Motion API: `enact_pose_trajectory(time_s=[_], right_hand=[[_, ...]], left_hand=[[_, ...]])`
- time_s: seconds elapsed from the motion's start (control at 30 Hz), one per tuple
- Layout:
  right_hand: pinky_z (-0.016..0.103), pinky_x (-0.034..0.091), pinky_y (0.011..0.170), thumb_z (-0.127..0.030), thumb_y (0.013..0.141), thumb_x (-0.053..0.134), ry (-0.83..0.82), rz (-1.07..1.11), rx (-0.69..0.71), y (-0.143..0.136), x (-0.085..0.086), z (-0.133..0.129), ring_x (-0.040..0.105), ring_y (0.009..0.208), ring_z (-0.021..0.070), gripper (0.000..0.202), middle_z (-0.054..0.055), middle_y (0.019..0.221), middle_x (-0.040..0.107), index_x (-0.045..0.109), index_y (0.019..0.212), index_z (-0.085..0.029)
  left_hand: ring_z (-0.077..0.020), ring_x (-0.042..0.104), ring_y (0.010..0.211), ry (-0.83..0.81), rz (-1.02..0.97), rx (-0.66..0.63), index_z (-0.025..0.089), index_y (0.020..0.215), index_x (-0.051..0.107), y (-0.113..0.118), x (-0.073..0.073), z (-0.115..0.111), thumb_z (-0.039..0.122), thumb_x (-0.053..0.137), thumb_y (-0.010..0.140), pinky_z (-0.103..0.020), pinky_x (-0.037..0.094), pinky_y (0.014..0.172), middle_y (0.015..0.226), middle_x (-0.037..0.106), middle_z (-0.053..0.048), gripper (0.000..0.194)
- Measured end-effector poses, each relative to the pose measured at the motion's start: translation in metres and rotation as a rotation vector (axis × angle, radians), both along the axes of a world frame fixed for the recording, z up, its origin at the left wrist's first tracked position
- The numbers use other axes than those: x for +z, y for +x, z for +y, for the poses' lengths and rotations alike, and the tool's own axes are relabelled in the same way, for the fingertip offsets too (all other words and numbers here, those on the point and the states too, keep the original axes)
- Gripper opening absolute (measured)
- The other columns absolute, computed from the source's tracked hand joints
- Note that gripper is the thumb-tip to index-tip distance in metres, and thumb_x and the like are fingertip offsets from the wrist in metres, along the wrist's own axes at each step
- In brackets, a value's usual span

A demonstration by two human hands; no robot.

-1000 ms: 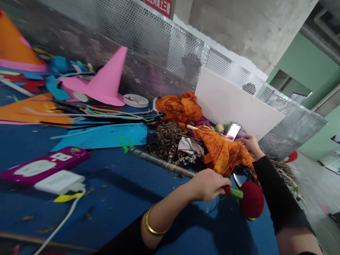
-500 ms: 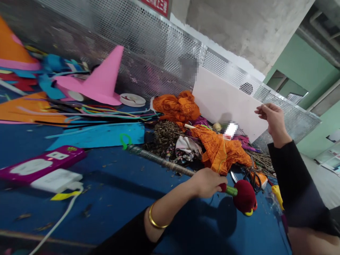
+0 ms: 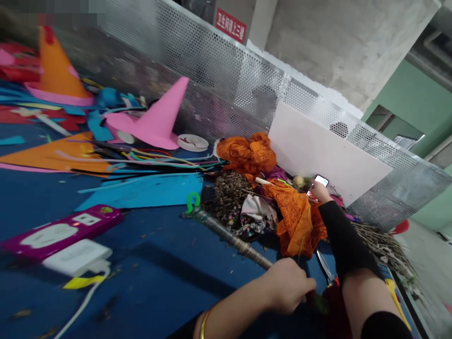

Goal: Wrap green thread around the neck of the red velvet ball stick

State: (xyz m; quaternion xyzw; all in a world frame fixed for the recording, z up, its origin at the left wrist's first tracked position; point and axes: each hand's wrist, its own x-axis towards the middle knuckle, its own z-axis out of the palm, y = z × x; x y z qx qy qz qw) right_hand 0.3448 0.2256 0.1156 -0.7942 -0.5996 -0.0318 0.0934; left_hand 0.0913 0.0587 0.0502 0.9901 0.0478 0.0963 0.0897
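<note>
A long stick (image 3: 233, 241) wrapped in a shiny grey-brown covering lies in the closed fingers of my left hand (image 3: 287, 285). Its far end carries a green loop (image 3: 193, 201); at the near end a dark red knitted ball (image 3: 334, 306) hangs, blurred and partly covered by my right arm. My right hand (image 3: 320, 192) reaches across the pile to a lit phone (image 3: 321, 180) and overlaps its screen. Its fingertips are too small and hidden to show whether they grip or only touch. Crumpled orange cloth (image 3: 294, 216) lies just left of that hand; scissors (image 3: 325, 268) lie below it.
Dried plant stems (image 3: 229, 190) and floral cloth (image 3: 254, 219) are heaped mid-table. A pink pointed hat (image 3: 160, 122), blue sheet (image 3: 148, 193), and purple power strip (image 3: 63, 230) with a white plug and cord are left. A perforated metal panel (image 3: 219, 70) stands behind.
My right hand has come down and inward from the raised spot at the right to the phone. My left hand still holds the stick, now lower in view. The view has shifted.
</note>
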Motion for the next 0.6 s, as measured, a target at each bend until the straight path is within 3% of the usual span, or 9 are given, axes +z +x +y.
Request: enact_pose_trajectory(time_s=[0.17, 0.27, 0.4, 0.6], right_hand=[[0.042, 0.055, 0.087, -0.033, 0.094, 0.058, 0.028, 0.021, 0.018, -0.001, -0.010, 0.021, 0.063, 0.103, 0.0217, 0.031, 0.009, 0.123, 0.060, 0.058, 0.121, -0.018], [0.039, 0.054, 0.084, -0.033, 0.095, 0.057, 0.143, 0.065, 0.034, -0.005, 0.002, 0.026, 0.064, 0.096, 0.0193, 0.024, 0.008, 0.112, 0.065, 0.062, 0.111, -0.016], [0.029, 0.048, 0.078, -0.025, 0.095, 0.042, 0.394, 0.138, 0.117, -0.014, 0.044, 0.025, 0.063, 0.081, 0.0162, 0.026, 0.005, 0.084, 0.069, 0.062, 0.080, -0.017], [0.026, 0.044, 0.075, -0.024, 0.090, 0.036, 0.842, 0.230, 0.269, -0.017, 0.124, 0.013, 0.060, 0.080, 0.0136, 0.023, 0.004, 0.087, 0.067, 0.057, 0.083, -0.018]], left_hand=[[-0.0226, 0.070, 0.063, -0.016, 0.006, 0.004, 0.025, 0.093, 0.064, 0.000, -0.003, 0.002, 0.038, 0.061, 0.082, -0.029, 0.035, 0.041, 0.076, 0.073, -0.003, 0.017], [-0.0229, 0.070, 0.065, -0.021, 0.029, 0.007, 0.025, 0.096, 0.064, -0.001, -0.003, 0.003, 0.037, 0.059, 0.084, -0.030, 0.035, 0.042, 0.080, 0.074, -0.003, 0.018], [-0.0226, 0.070, 0.067, -0.040, 0.048, -0.006, 0.027, 0.099, 0.064, -0.001, 0.000, 0.003, 0.037, 0.058, 0.085, -0.029, 0.036, 0.044, 0.082, 0.075, -0.003, 0.018], [-0.0232, 0.071, 0.070, -0.052, 0.025, 0.003, 0.027, 0.097, 0.065, -0.001, 0.000, 0.004, 0.037, 0.058, 0.086, -0.028, 0.039, 0.047, 0.079, 0.075, -0.003, 0.018]])
